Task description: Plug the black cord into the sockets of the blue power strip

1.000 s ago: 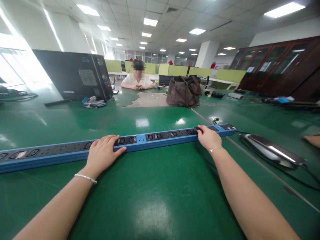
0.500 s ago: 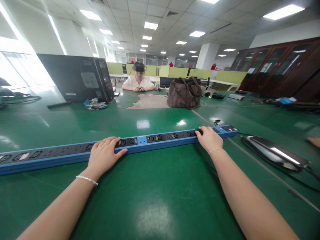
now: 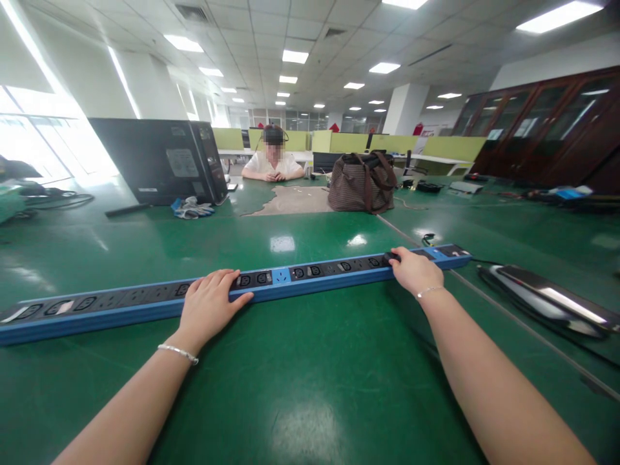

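A long blue power strip [image 3: 310, 290] with rows of black sockets lies across the green table, slanting slightly up to the right. My left hand [image 3: 209, 300] is wrapped over its middle-left part, fingers on top and thumb along the near side. Toward the strip's right end, my right hand [image 3: 415, 271] pinches a black plug [image 3: 390, 258] at a socket. How deep the plug sits is hidden by the fingers. A single blue socket [image 3: 281, 276] shows between the hands.
A black adapter-like device [image 3: 552, 297] with cables lies at the right. Behind the strip are a black computer case [image 3: 165, 161], gloves [image 3: 192, 208] and a brown bag [image 3: 362, 184]. Across the table sits a person [image 3: 274, 161] with hands together.
The whole view has shifted a little, so things appear slightly farther right. Both hands keep their places on the strip and the plug.
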The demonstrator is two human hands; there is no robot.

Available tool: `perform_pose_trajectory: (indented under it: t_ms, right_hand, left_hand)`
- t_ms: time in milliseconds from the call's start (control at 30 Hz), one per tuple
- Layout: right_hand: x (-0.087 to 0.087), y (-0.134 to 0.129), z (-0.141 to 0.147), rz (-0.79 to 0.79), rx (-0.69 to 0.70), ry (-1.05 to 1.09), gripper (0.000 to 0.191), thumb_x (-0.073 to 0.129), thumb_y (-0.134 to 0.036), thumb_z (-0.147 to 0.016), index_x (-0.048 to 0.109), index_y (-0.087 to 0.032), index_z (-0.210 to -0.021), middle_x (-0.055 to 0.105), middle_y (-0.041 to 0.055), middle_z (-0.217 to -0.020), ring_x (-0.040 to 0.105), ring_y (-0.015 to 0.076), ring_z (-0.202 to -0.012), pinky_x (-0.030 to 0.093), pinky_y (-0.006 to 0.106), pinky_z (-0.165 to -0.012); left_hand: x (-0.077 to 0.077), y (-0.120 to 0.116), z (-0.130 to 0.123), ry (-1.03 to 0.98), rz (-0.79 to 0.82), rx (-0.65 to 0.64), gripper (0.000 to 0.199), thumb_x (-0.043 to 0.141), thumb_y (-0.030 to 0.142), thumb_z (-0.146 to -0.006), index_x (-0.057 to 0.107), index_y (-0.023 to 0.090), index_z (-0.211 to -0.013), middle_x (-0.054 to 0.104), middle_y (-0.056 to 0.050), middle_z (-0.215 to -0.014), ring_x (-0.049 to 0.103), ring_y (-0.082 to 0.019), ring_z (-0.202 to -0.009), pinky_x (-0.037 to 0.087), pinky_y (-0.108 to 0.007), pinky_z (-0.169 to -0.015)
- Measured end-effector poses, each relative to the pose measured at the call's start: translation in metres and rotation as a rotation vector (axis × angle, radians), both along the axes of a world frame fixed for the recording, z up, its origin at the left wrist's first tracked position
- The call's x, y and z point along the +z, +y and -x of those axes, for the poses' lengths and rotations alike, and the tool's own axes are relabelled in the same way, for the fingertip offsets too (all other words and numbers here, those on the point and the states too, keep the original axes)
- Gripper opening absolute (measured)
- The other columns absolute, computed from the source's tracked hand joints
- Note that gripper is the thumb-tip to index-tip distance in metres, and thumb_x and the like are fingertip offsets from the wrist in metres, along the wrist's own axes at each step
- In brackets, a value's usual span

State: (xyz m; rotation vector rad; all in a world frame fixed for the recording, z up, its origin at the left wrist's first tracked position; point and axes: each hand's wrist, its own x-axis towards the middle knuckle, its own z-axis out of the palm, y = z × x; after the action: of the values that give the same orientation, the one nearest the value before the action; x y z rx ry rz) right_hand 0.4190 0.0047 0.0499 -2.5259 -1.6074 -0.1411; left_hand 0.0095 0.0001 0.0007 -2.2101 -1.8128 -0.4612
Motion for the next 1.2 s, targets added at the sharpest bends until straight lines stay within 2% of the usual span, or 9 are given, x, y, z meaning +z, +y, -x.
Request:
perform_pose_trajectory:
  t_ms: [400, 833, 1200]
  right_hand:
    - [-0.006, -0.001, -0.001, -0.050, -0.029, 0.035, 0.045, 0.035, -0.043, -0.086, 0.051, -0.031, -0.127, 0.066, 0.0110, -0.106, 0.061, 0.0272, -0.094, 0.045, 0.038, -0.076]
    - [-0.010, 0.001, -0.003, -0.059, 0.010, -0.009, 0.045, 0.034, -0.038, -0.088, 0.050, -0.024, -0.127, 0.067, 0.0141, -0.094, 0.063, 0.0265, -0.086, 0.046, 0.038, -0.074]
    - [-0.015, 0.002, -0.005, -0.106, 0.020, 0.053, 0.043, 0.036, -0.036, -0.088, 0.052, -0.023, -0.126, 0.066, 0.0130, -0.101, 0.062, 0.0260, -0.091, 0.044, 0.037, -0.078]
  left_hand:
    - [0.000, 0.001, 0.001, -0.005, 0.014, -0.001, 0.058, 0.039, 0.058, -0.082, 0.051, 0.020, -0.124, 0.055, -0.008, -0.126, 0.048, -0.026, -0.116, 0.031, -0.044, -0.099]
    - [0.002, 0.000, 0.000, -0.008, 0.028, 0.006, 0.058, 0.040, 0.058, -0.081, 0.051, 0.021, -0.124, 0.054, -0.009, -0.128, 0.048, -0.026, -0.117, 0.030, -0.043, -0.100]
    - [0.002, -0.001, -0.001, -0.001, 0.021, 0.005, 0.057, 0.039, 0.058, -0.082, 0.052, 0.021, -0.123, 0.055, -0.009, -0.127, 0.048, -0.026, -0.117, 0.030, -0.043, -0.099]
